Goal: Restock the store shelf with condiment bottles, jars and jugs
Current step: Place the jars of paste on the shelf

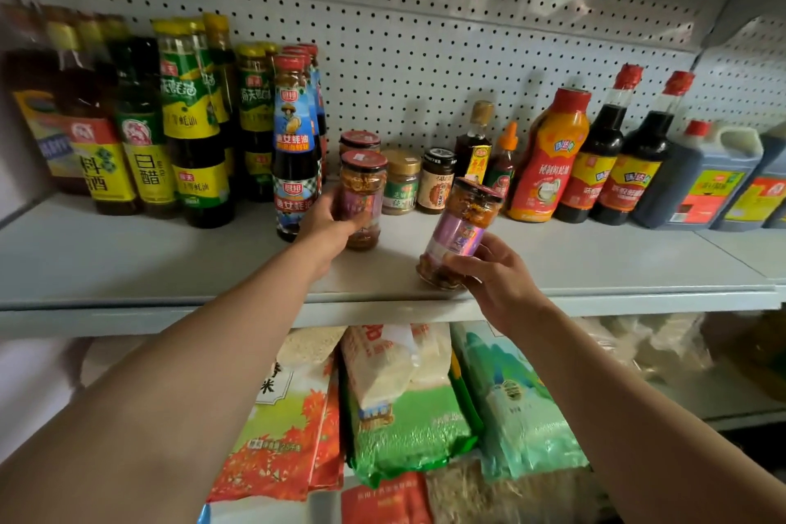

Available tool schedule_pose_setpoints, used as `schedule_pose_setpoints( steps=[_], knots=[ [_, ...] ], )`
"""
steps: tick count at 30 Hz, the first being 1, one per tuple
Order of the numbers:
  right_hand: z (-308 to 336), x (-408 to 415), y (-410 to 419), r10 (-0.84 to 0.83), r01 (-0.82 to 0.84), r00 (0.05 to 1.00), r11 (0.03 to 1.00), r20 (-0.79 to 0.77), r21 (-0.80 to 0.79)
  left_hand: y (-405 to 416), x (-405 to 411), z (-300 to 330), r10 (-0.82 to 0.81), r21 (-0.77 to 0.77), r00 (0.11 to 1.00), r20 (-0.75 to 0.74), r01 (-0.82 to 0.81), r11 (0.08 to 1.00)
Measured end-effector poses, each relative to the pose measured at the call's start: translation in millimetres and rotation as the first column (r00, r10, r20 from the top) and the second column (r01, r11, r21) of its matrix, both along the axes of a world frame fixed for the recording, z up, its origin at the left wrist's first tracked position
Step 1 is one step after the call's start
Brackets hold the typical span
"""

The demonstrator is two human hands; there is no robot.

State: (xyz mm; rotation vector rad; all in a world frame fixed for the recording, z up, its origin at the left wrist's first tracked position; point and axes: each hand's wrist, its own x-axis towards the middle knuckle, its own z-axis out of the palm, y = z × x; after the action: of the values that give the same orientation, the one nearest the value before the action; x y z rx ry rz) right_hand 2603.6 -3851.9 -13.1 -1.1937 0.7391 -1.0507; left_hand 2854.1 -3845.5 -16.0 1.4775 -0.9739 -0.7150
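- The shelf (127, 255) is pale painted metal, smooth and flat, backed by a white pegboard wall (425, 34) dotted with round holes.
- My left hand (329, 221) wraps one chili jar (362, 200), glass with a red lid and purple label, standing upright near the shelf's middle, just beside a tall dark oyster sauce bottle (295, 149).
- My right hand (493, 272) grips a second chili jar (461, 232) low on its body, tilted, its base at the shelf's front edge.
- Toward the back edge stand small squat jars (402, 181); left are slim dark bottles (191, 119) with yellow and green labels.
- Toward the right end stand an orange squeeze bottle (548, 157) and a dark jug (701, 179) with a handle.
- Below the shelf lie crinkled plastic rice bags (408, 417).
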Motion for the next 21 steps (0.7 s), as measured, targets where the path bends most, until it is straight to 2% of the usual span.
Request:
schedule_pose_setpoints(
  steps=[6, 10, 12, 14, 17, 21],
  knots=[
    [-4.9, 20.0, -10.8, 0.077, -0.077, 0.997, 0.997, -0.013, -0.018, 2.0, -9.1, 2.1, 0.107, 0.009, 0.99, 0.09, -0.109, 0.994],
    [-6.2, 36.7, -16.5, 0.139, -0.144, 0.986, 0.988, -0.089, -0.052, 28.1, -13.7, 16.2, 0.248, -0.149, 0.96, 0.131, -0.228, 0.962],
    [-5.8, 48.2, -17.3, 0.171, -0.185, 0.975, 0.979, -0.142, -0.087, 44.2, -19.1, 30.1, 0.218, -0.234, 0.963, 0.161, -0.177, 0.956],
    [-5.9, 60.3, -18.8, 0.177, -0.205, 0.964, 0.97, -0.201, -0.133, 56.6, -25.2, 45.3, 0.138, -0.253, 0.974, 0.18, -0.09, 0.963],
    [-6.0, 74.7, -21.0, 0.195, -0.239, 0.946, 0.959, -0.26, -0.152, 64.3, -28.8, 60.4, 0.026, -0.216, 0.995, 0.095, -0.005, 0.976],
    [-6.2, 82.3, -28.3, 0.159, -0.233, 0.938, 0.947, -0.309, -0.219, 64.7, -29.0, 66.1, 0.038, -0.135, 0.999, 0.011, -0.036, 0.99]
  ],
)
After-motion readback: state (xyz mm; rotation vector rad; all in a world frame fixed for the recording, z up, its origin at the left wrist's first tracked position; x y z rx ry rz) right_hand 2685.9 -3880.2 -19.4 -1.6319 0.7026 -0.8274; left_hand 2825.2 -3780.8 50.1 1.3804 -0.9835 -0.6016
